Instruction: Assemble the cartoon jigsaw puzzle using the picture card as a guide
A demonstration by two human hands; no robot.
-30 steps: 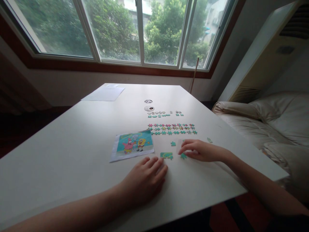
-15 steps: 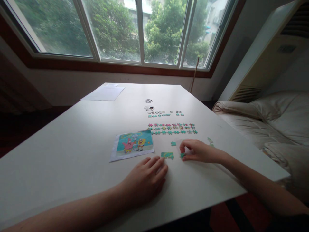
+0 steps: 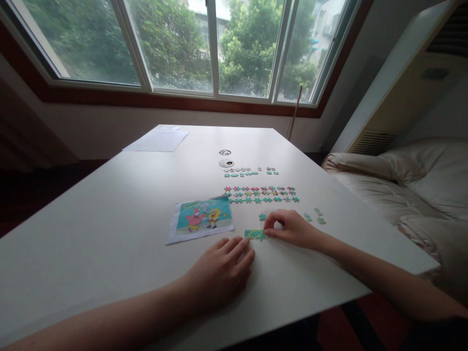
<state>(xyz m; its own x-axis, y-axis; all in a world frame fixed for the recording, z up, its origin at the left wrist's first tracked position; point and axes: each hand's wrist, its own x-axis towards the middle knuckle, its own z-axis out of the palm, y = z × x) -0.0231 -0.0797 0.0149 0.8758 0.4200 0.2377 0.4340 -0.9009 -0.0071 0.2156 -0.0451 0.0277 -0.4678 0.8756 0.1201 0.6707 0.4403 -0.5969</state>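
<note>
My right hand (image 3: 288,228) rests on the white table (image 3: 109,234), fingers pinched on a small teal puzzle piece pressed against the right end of a small joined cluster of puzzle pieces (image 3: 254,234). My left hand (image 3: 219,270) lies flat on the table just in front of that cluster, fingers stretched out, holding nothing. A cartoon reference picture (image 3: 202,219) lies to the left of the cluster. One loose teal piece (image 3: 262,216) sits just beyond my right hand.
Rows of sorted puzzle pieces (image 3: 261,194) lie further back, with a shorter row (image 3: 250,172) and two round lids (image 3: 225,158) behind. Two loose pieces (image 3: 319,216) lie right of my hand. A sheet of paper (image 3: 157,140) is at the far left corner. A sofa (image 3: 402,185) stands right.
My right hand slid left with the teal piece, from beside the cluster to touching its right end, uncovering loose pieces to its right. My left hand stayed put.
</note>
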